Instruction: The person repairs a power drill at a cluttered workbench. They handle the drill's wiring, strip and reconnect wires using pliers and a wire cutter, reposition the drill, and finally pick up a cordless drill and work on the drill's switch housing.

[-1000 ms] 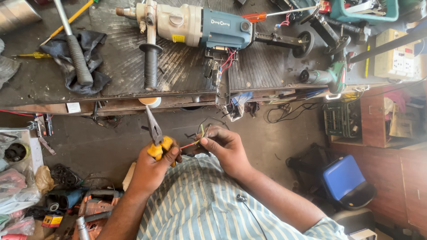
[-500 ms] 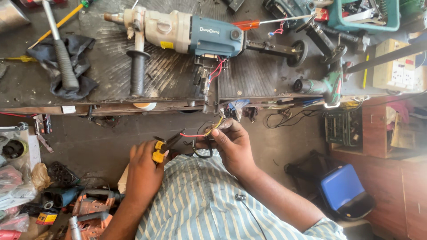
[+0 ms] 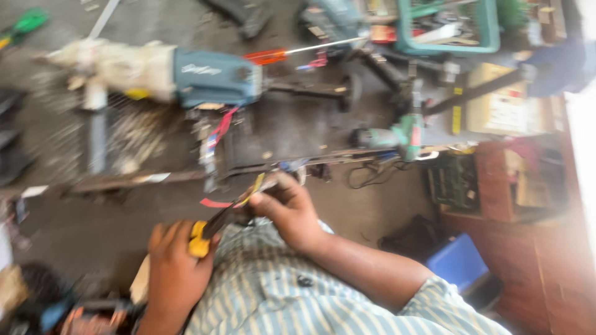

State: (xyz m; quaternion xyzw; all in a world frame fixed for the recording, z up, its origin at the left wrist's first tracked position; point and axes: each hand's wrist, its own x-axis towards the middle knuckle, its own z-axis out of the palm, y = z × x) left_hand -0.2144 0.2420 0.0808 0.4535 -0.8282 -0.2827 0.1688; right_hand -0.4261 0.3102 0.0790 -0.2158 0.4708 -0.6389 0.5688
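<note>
The left hand (image 3: 174, 267) grips yellow-handled pliers (image 3: 208, 232) — their tip meets the thin wires (image 3: 248, 189) pinched in the right hand (image 3: 288, 208), just below the cluttered surface (image 3: 292, 130) bearing a blue power drill (image 3: 211, 77).

The left hand (image 3: 177, 273) grips yellow-handled pliers (image 3: 208, 232), whose tip meets the wires (image 3: 248, 192) pinched by the right hand (image 3: 288, 211), just below the surface (image 3: 298, 133) edge carrying a blue-bodied power drill (image 3: 167, 74).
</note>
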